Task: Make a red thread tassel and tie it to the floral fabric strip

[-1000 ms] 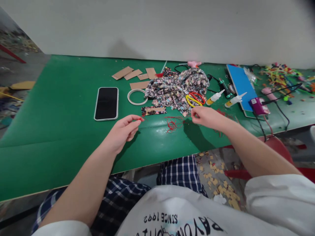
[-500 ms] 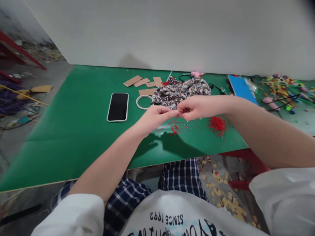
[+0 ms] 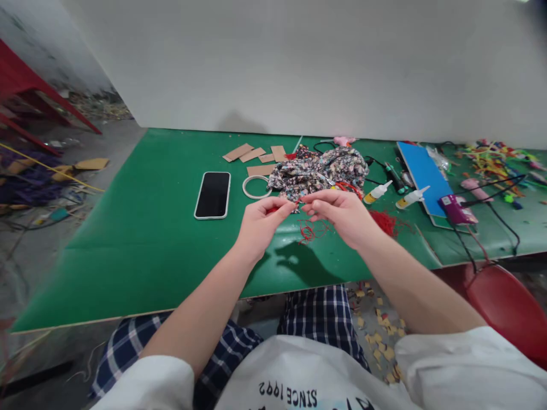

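Observation:
My left hand and my right hand meet almost fingertip to fingertip above the green table. Each pinches a thin red cord, and a bit of red also shows inside the left fingers. The cord's exact shape is too small to make out. Below the hands lie loose loops of red thread. A heap of short red threads rests beside my right wrist. Just beyond the fingers is a bunched floral cloth, with a small metal tool on it.
To the left lie a phone, a white ring and several cardboard pieces. Two glue bottles, a blue board, a purple box with cables and a colourful pile occupy the right. A white wall stands behind.
My right hand has turned and drawn back to the right, baring the fingertips and the red cord. The view has shifted, so the glue bottles and purple box now show.

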Available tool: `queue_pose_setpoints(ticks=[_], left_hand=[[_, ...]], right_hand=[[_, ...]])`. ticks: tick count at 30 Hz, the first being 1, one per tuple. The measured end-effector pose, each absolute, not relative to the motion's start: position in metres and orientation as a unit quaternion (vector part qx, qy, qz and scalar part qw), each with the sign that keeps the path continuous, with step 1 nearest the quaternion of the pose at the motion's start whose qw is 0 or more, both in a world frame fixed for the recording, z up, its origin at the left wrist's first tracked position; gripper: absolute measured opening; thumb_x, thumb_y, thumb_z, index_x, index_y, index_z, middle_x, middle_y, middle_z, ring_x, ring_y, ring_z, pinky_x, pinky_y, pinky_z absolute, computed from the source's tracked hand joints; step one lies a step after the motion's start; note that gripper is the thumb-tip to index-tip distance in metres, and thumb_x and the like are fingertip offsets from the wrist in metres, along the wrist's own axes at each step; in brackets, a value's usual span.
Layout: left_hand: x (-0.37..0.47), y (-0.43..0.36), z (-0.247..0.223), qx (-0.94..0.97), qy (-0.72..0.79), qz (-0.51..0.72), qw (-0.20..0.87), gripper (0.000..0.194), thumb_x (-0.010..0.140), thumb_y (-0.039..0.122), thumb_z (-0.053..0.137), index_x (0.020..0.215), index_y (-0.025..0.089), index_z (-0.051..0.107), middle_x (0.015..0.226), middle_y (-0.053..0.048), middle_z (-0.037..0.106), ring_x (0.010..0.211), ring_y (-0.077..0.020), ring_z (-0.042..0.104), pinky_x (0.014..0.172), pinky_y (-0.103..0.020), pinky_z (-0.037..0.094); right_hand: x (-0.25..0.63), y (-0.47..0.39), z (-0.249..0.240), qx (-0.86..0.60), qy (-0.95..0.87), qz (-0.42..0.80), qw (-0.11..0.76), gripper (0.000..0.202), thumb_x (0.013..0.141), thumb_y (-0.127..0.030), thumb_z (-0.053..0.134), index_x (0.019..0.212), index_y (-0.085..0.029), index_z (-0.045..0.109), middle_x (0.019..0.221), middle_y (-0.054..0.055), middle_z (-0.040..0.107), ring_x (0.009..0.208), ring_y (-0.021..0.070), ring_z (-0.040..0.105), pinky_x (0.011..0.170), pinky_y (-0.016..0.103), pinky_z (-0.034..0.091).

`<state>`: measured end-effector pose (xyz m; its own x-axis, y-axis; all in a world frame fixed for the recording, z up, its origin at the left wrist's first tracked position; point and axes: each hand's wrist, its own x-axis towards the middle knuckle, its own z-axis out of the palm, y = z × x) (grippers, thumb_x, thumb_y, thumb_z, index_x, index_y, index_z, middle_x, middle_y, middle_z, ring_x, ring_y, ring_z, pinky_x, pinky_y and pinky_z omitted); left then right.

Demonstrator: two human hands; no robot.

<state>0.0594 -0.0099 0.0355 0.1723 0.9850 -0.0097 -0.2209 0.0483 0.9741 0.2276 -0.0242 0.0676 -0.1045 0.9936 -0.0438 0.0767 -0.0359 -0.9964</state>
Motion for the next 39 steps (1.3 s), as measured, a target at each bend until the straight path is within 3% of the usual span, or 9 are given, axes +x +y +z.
queue_pose_setpoints(ticks=[4, 10, 20, 24, 32, 39], left_hand=[[0.061, -0.018, 0.034, 0.472, 0.408, 0.507, 0.595, 0.023, 0.065, 0.038, 0.071, 0.071, 0.017, 0.067, 0.058, 0.003, 0.056, 0.043, -0.003, 0.032, 0.042, -0.02, 0.025], [0.064, -0.021, 0.034, 0.456, 0.403, 0.532, 0.588, 0.021, 0.064, 0.036, 0.073, 0.071, 0.017, 0.068, 0.06, 0.003, 0.059, 0.043, -0.0023, 0.032, 0.041, -0.019, 0.025], [0.061, -0.019, 0.035, 0.47, 0.405, 0.541, 0.568, 0.019, 0.066, 0.034, 0.071, 0.071, 0.017, 0.068, 0.062, 0.002, 0.061, 0.043, -0.0021, 0.033, 0.041, -0.019, 0.024], [0.059, -0.021, 0.034, 0.521, 0.434, 0.517, 0.523, 0.019, 0.067, 0.035, 0.07, 0.072, 0.017, 0.069, 0.055, 0.002, 0.056, 0.045, -0.0049, 0.038, 0.042, -0.019, 0.028], [0.058, -0.023, 0.034, 0.581, 0.435, 0.484, 0.489, 0.019, 0.069, 0.035, 0.067, 0.072, 0.016, 0.069, 0.067, -0.001, 0.064, 0.052, -0.0078, 0.049, 0.049, -0.019, 0.038], [0.06, -0.023, 0.034, 0.59, 0.422, 0.485, 0.489, 0.019, 0.069, 0.034, 0.067, 0.072, 0.015, 0.069, 0.07, -0.002, 0.066, 0.056, -0.0082, 0.051, 0.052, -0.019, 0.04]], right_hand=[[0.213, -0.028, 0.058, -0.494, -0.502, 0.501, 0.503, 0.021, 0.066, -0.033, 0.071, 0.082, -0.02, 0.07, 0.072, 0.001, 0.069, 0.066, 0.0105, 0.062, 0.067, 0.026, 0.051], [0.212, -0.024, 0.066, -0.486, -0.528, 0.488, 0.497, 0.014, 0.069, -0.032, 0.068, 0.073, -0.019, 0.066, 0.066, -0.001, 0.066, 0.061, 0.009, 0.059, 0.064, 0.024, 0.05], [0.218, -0.026, 0.08, -0.516, -0.635, 0.415, 0.397, 0.019, 0.071, -0.035, 0.066, 0.075, -0.016, 0.067, 0.069, 0.001, 0.066, 0.061, 0.0098, 0.057, 0.059, 0.023, 0.046], [0.22, -0.026, 0.083, -0.53, -0.647, 0.392, 0.383, 0.018, 0.072, -0.034, 0.065, 0.076, -0.017, 0.068, 0.07, 0.001, 0.067, 0.063, 0.0114, 0.058, 0.06, 0.024, 0.046], [0.224, -0.026, 0.083, -0.511, -0.656, 0.413, 0.371, 0.018, 0.071, -0.035, 0.065, 0.076, -0.018, 0.068, 0.069, 0.002, 0.066, 0.063, 0.0128, 0.059, 0.061, 0.026, 0.048], [0.222, -0.026, 0.083, -0.506, -0.678, 0.4, 0.352, 0.015, 0.073, -0.03, 0.061, 0.074, -0.016, 0.062, 0.068, 0.0, 0.061, 0.059, 0.0088, 0.051, 0.052, 0.022, 0.04]])
